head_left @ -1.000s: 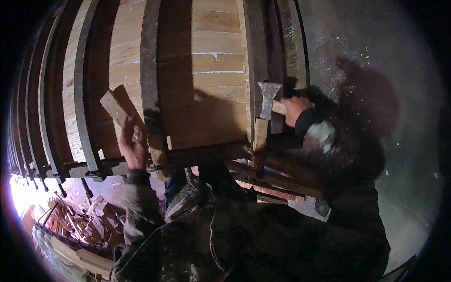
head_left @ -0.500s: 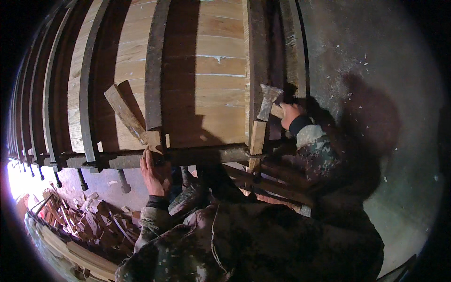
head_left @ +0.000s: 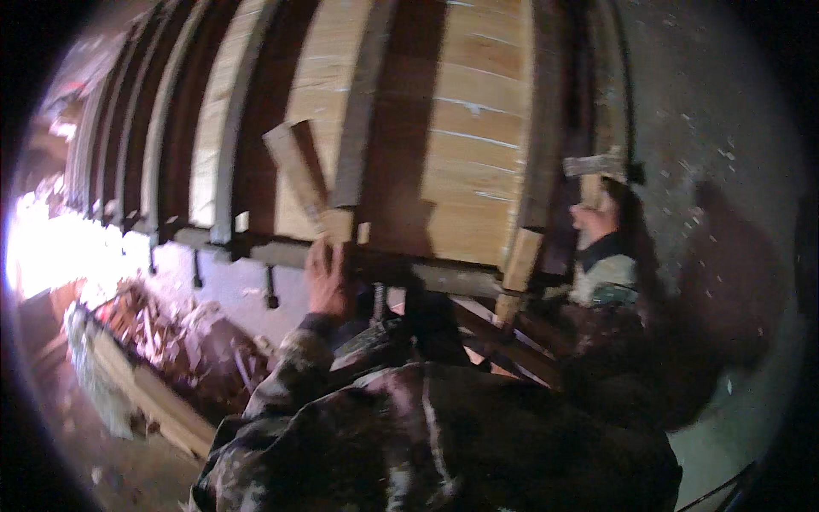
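Gripping hatchet (head_left: 595,165) by wooden handle (head_left: 589,192) with right hand (head_left: 599,220), presumably to control its weight; apparently touching short wooden block (head_left: 338,226) at end of clamp bar (head_left: 359,128) with left hand (head_left: 328,282), perhaps for steadying, cannot tell whether clenched; seeing loose wood piece (head_left: 294,166) aslant on boards (head_left: 473,175)

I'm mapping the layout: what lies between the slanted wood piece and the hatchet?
In the head view, between the slanted wood piece and the hatchet come a dark bar, boards partly in shadow, and another dark bar.
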The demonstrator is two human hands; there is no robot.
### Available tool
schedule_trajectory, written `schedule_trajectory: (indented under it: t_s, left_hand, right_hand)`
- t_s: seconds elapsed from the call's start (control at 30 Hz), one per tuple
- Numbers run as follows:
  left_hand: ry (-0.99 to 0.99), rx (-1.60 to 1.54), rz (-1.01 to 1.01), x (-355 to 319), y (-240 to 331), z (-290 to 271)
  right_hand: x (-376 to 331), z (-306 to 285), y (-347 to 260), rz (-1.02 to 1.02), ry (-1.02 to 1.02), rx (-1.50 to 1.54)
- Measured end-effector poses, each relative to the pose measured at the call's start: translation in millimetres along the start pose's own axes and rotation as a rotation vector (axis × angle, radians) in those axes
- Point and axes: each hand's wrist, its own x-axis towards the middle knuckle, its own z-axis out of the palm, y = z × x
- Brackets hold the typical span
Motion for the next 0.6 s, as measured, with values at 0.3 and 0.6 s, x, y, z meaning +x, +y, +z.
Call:
schedule_trajectory:
  t_s: [0.3, 0.6]
  left_hand:
    - [0.011, -0.069, -0.004, -5, 5, -16]
    - [0.358, -0.481, -0.298, -16, -33, -28]
  right_hand:
    - [3, 127, -273, -0.228, 0.113, 0.312]
    - [-64, 360, -135, -0.515, -0.743, -0.949]
